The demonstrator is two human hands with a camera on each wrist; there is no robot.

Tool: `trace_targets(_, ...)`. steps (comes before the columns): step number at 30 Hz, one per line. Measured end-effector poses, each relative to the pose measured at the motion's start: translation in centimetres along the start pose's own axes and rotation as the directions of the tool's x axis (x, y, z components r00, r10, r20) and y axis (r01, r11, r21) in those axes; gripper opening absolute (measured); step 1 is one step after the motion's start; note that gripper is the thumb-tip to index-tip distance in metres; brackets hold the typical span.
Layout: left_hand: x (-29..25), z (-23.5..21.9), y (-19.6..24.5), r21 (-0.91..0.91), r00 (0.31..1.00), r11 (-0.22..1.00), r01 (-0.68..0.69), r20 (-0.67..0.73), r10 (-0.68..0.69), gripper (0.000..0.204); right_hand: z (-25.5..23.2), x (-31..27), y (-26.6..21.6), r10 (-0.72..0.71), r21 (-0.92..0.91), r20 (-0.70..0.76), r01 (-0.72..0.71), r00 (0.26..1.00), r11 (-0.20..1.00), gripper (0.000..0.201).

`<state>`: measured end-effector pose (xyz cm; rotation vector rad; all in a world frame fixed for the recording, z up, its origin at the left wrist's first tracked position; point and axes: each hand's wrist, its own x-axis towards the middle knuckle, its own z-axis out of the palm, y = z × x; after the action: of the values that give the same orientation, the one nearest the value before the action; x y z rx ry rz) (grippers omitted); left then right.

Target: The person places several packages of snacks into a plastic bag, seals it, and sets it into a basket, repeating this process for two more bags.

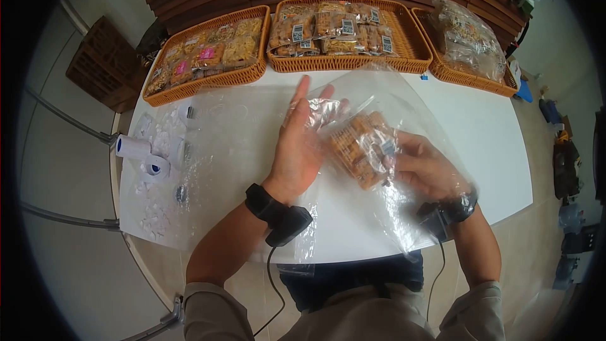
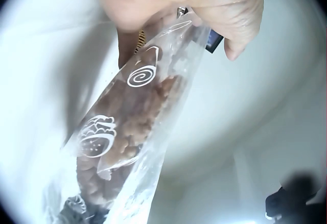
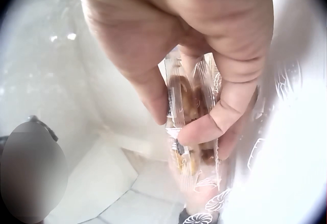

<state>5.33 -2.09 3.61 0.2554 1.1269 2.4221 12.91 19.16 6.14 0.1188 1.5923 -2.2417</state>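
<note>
A large clear plastic bag (image 1: pixel 404 98) with white pastry drawings spreads over both hands in the head view. Inside it my right hand (image 1: pixel 426 167) pinches snack packs (image 1: pixel 360 151) of golden-brown pieces. From the right wrist, two packs (image 3: pixel 186 101) stand face to face between the thumb and fingers of the right hand (image 3: pixel 194 45). My left hand (image 1: pixel 297 151) is beside the bag's left side, fingers straight and pointing away, partly behind the film. In the left wrist view the brown pieces (image 2: pixel 133 127) show through the printed film, below the left hand (image 2: pixel 189 2).
Wicker trays stand along the back: left (image 1: pixel 151 95), middle (image 1: pixel 410 31) and right (image 1: pixel 464 72), all with bagged snacks. Flat clear bags (image 1: pixel 233 145) lie on the white table (image 1: pixel 486 151). Label rolls (image 1: pixel 132 148) and paper scraps (image 1: pixel 154 215) lie at the left.
</note>
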Motion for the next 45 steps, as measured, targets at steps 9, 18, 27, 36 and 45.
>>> trace_targets(9,-0.3,-0.2,-0.3,0.049,0.988,0.991,0.124,0.087,-0.128,0.066,1.3,1.3,1.7,-0.097,0.059,-0.069,0.101,0.993,0.993,0.065)
trace_targets(18,-0.4,-1.4,-1.2,0.006,0.967,0.979,0.205,0.156,-0.203,0.05,3.7,1.8,2.3,-0.198,-0.033,-0.14,0.195,0.97,0.98,0.066)
trace_targets(27,-0.4,-1.1,-1.5,0.046,0.971,0.971,0.232,0.047,-0.235,0.041,3.1,1.4,1.6,-0.262,-0.482,-0.121,0.174,0.957,0.859,0.064)
trace_targets(36,-0.2,-1.1,-1.5,0.046,0.973,0.973,0.224,0.051,-0.227,0.048,2.6,-0.2,1.3,-0.241,-0.458,-0.182,0.135,0.953,0.879,0.059)
trace_targets(45,-0.4,-0.8,-1.4,0.098,0.96,0.972,0.212,0.167,-0.226,0.052,3.0,-0.4,1.5,-0.263,-0.266,-0.238,0.197,0.935,0.944,0.052)
